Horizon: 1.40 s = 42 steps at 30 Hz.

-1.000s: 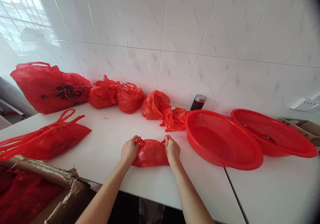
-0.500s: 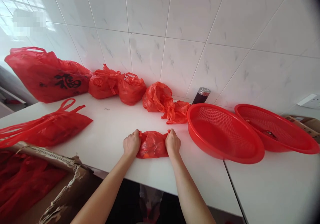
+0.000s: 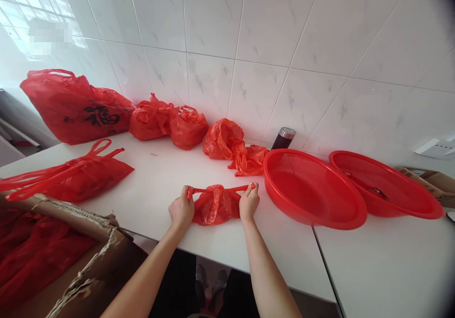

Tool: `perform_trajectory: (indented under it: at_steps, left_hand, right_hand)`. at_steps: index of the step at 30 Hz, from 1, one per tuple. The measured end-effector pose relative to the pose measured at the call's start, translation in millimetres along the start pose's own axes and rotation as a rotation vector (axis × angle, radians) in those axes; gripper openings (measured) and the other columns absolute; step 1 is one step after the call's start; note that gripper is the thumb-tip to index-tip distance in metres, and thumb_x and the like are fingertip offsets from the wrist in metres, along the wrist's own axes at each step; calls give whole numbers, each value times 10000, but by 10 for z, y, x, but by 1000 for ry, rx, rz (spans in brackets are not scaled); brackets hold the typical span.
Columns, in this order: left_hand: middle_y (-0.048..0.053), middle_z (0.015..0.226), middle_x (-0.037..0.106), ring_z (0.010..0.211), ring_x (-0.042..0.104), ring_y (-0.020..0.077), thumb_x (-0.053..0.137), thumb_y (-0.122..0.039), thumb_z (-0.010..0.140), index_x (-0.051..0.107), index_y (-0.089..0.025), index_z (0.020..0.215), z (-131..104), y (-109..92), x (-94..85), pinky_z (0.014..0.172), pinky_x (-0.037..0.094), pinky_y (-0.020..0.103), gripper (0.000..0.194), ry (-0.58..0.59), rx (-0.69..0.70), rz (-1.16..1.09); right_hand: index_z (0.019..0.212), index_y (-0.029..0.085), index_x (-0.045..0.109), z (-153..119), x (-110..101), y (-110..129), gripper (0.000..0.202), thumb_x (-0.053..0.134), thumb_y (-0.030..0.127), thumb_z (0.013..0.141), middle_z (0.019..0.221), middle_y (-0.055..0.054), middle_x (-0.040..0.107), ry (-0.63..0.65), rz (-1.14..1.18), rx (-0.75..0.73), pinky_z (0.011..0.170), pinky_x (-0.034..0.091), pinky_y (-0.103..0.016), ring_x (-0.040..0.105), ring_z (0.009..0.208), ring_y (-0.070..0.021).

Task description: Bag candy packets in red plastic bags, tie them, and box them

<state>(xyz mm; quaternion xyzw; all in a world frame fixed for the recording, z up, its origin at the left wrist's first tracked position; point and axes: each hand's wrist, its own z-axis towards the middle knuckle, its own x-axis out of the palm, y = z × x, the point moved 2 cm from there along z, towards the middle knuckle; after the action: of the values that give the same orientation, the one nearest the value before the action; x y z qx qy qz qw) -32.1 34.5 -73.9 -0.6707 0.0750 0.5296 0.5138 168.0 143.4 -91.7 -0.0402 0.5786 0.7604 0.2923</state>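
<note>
The small red bag (image 3: 216, 209) is seen on the table (image 3: 159, 176), between the left grip (image 3: 182, 209) and the right grip (image 3: 250, 202). One end of the bag is pinched in each grip and drawn out sideways. A red basket (image 3: 316, 195) is noted right of the right grip; a torn box (image 3: 101, 230), left of the left grip.

Your view is bright and fairly even, with a barred patch of glare (image 3: 35, 5) washing out the tiled wall (image 3: 263, 33) at upper left. You get small white glints on the plastic bag (image 3: 215, 209) before you, and soft shadows on the white table (image 3: 159, 176). The outer side of the cardboard box (image 3: 117, 261) falls dark. Blocky pixels blot the glare; your right-hand corners blacken, and the colanders (image 3: 313, 190) there look stretched.
</note>
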Motion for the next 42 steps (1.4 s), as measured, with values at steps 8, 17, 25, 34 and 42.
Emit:
perform_trajectory:
  at_steps: [8, 17, 25, 34, 42]
  left_hand:
    - [15, 562, 543, 505, 535, 175, 256, -519, 917, 512, -207, 704, 8, 63, -196, 507, 405, 279, 456, -30, -77, -385]
    - [67, 1244, 595, 1213, 474, 278, 563, -306, 833, 641, -280, 1076, -128, -756, -401, 1042, 321, 436, 257, 103, 484, -61]
    - [21, 852, 695, 770, 624, 184, 529, -350, 811, 664, -201, 903, 482, -756, -643, 665, 461, 269, 221, 296, 413, 15]
    - [29, 792, 659, 696, 572, 166, 542, -374, 815, 653, -123, 931, 1161, -18, -1642, 631, 420, 254, 298, 37, 186, 155]
    - [124, 1076, 630, 1022, 532, 315, 641, -349, 780, 603, -121, 1153, 1208, 544, -2163, 870, 390, 428, 439, -93, 4, 418]
  right_hand:
    - [893, 219, 446, -12, -19, 31, 370, 210, 496, 959, 702, -19, 547, 34, 236, -17, 560, 406, -246, 535, 602, -160]
    - [873, 213, 443, -5, -42, 92, 379, 260, 537, 945, 668, 9, 499, 110, 356, -45, 571, 421, -241, 493, 577, -138]
    - [982, 212, 412, 21, -144, 19, 360, 386, 562, 901, 645, 25, 522, 76, 414, 94, 522, 378, -249, 478, 509, -133]
    - [956, 225, 419, 24, -18, -56, 241, 472, 437, 854, 630, 32, 538, 191, 404, 101, 507, 363, -249, 498, 517, -144]
    - [945, 229, 436, 23, 12, -80, 238, 488, 435, 837, 607, 43, 528, 210, 380, 94, 506, 365, -252, 482, 500, -146]
